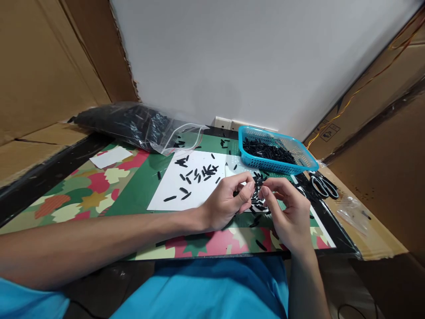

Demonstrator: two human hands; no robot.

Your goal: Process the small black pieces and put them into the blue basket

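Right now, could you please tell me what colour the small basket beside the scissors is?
The basket is bright turquoise-blue with perforated walls, shown in the head view.

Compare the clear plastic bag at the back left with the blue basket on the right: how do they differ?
The plastic bag is soft, transparent and lies slumped on its side with its mouth open toward the white sheet; the blue basket is rigid, perforated and stands upright. The bag is packed full, while the basket holds a shallower layer. Both contain small black pieces like those pinched between the left hand and right hand.
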